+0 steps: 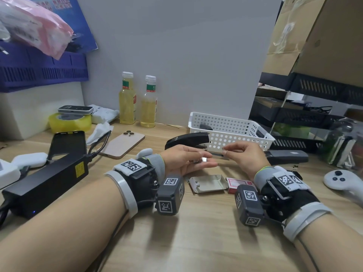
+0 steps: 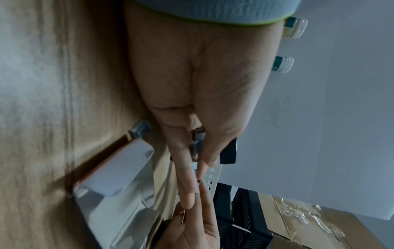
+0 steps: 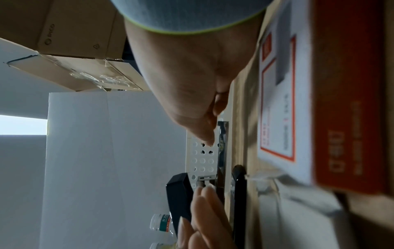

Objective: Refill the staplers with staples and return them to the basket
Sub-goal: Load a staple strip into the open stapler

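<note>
Midway through refilling: my left hand (image 1: 188,160) holds a short silver staple strip (image 1: 204,159); my right hand (image 1: 243,156) pinches another above the open black stapler (image 1: 186,141) at the white perforated basket's (image 1: 231,130) nine o'clock; returning remains.

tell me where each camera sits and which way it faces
Head: worn on the head, looking forward and down at the desk; shows both forearms, left hand, right hand, open stapler, basket.
Left wrist: looks along the left palm to its fingers; right hand beyond.
Right wrist: looks along the right palm toward the left fingers.
Shared: both wrist views catch the stapler and basket.
</note>
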Demonstrator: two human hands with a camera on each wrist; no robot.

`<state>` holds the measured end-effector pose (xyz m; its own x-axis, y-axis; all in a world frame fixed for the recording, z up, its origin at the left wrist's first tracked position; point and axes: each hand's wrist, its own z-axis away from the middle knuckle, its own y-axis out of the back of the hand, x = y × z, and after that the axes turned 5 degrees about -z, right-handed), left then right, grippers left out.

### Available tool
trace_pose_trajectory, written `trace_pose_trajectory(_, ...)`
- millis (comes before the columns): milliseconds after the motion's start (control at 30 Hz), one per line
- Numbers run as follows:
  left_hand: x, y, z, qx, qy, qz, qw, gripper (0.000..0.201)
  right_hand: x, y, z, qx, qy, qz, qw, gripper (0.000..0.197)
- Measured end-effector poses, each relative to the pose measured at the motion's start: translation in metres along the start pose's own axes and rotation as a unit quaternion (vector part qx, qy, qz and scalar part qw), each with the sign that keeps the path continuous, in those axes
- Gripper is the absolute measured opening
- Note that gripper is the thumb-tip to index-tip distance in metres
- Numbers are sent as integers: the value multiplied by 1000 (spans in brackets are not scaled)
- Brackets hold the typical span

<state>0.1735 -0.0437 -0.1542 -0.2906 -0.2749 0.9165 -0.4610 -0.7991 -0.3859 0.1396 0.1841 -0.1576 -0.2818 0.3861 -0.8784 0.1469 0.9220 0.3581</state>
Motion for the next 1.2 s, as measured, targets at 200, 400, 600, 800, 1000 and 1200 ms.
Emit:
trace_pose_trajectory(200, -2, 0, -4, 9, -1, -1, 1000, 34, 1, -6, -1, -33, -19, 36, 999, 9)
trace_pose_trajectory(400, -1, 1, -4, 6, 4, 18, 1000, 31, 1, -7, -1, -40, -26, 23, 999, 10)
trace_pose_trajectory(600, 1, 1, -3, -1, 11, 10, 1000, 31, 1, -6, -1, -41, -24, 10, 999, 10)
trace_pose_trajectory(800, 1, 1, -4, 3, 8, 11, 1000, 31, -1, -5, 1, -40, -26, 9, 999, 9)
trace_pose_trajectory(1000, 0, 0, -5, 9, 5, 10, 1000, 38, -1, -5, 2, -42, -35, 23, 998, 9)
trace_pose_trajectory(1200, -1, 0, -4, 6, 3, -10, 1000, 38, -3, -4, 3, -39, -28, 36, 998, 4)
